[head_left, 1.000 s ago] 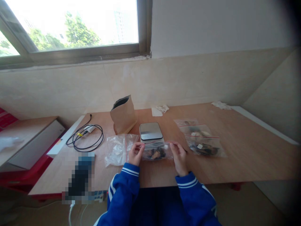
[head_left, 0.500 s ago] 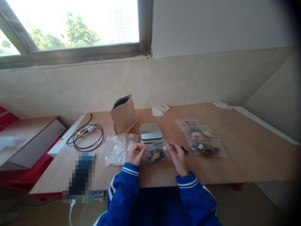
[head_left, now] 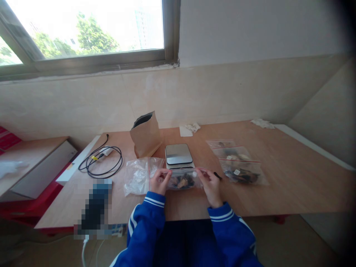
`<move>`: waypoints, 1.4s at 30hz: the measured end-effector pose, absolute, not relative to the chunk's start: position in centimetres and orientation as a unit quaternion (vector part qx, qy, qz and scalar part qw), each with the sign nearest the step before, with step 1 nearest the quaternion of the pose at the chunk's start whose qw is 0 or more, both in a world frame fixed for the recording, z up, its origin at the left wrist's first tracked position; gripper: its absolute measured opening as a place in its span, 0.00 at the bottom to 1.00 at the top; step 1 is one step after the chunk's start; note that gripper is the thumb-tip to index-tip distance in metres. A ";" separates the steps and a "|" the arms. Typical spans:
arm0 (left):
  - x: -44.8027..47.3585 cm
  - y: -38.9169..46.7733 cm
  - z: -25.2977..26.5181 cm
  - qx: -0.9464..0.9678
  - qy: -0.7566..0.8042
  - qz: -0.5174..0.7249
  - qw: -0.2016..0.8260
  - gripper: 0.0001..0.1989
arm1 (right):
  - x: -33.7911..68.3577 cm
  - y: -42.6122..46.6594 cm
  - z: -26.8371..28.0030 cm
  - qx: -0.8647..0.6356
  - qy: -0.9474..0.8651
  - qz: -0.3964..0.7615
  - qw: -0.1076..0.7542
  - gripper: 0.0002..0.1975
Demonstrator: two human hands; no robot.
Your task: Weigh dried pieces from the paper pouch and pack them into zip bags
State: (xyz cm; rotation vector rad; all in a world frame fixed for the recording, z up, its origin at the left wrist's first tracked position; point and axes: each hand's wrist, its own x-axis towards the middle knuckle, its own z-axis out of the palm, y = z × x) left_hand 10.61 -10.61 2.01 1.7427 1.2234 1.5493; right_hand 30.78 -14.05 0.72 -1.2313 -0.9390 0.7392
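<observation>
A clear zip bag (head_left: 182, 181) with dark and tan dried pieces in it is stretched between my hands at the table's front. My left hand (head_left: 160, 181) pinches its upper left corner, thumb against fingers. At the upper right corner, my right hand (head_left: 209, 185) grips the same bag. Just beyond it sits a kitchen scale (head_left: 178, 154) with a shiny top, its front edge partly hidden by the bag. Beside my left hand lies a pile of clear plastic bags (head_left: 137, 177). A small dark object (head_left: 217, 176) is close to my right hand, too small to name.
An open brown paper bag (head_left: 146, 135) stands behind the scale's left side. Filled zip bags (head_left: 244, 172) overlap on the right. A coiled black cable (head_left: 101, 163) and a pixelated object (head_left: 96, 207) lie left. Crumpled tissue (head_left: 193, 128) is near the wall.
The zip bag's top edge now looks straighter and flatter between my hands, where it gaped slightly before. Both hands stay in nearly the same place.
</observation>
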 end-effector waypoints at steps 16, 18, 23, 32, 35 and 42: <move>10.7 -11.2 3.2 0.666 0.438 0.537 0.276 0.11 | 30.7 -14.5 1.4 -0.500 -0.404 0.379 0.666 0.13; 10.7 -11.1 3.2 0.687 0.417 0.531 0.268 0.10 | 30.7 -14.6 1.4 -0.494 -0.405 0.383 0.667 0.14; 10.7 -10.9 3.1 0.700 0.395 0.542 0.245 0.09 | 30.5 -14.7 1.6 -0.509 -0.421 0.404 0.633 0.17; 10.7 -11.0 3.0 0.697 0.402 0.543 0.240 0.08 | 30.1 -14.4 1.6 -0.521 -0.413 0.387 0.639 0.17; 10.7 -11.1 3.1 0.693 0.407 0.545 0.238 0.08 | 30.1 -14.4 1.9 -0.519 -0.429 0.368 0.642 0.16; 10.8 -11.3 3.4 0.689 0.413 0.544 0.244 0.08 | 30.3 -14.5 1.7 -0.515 -0.455 0.348 0.637 0.14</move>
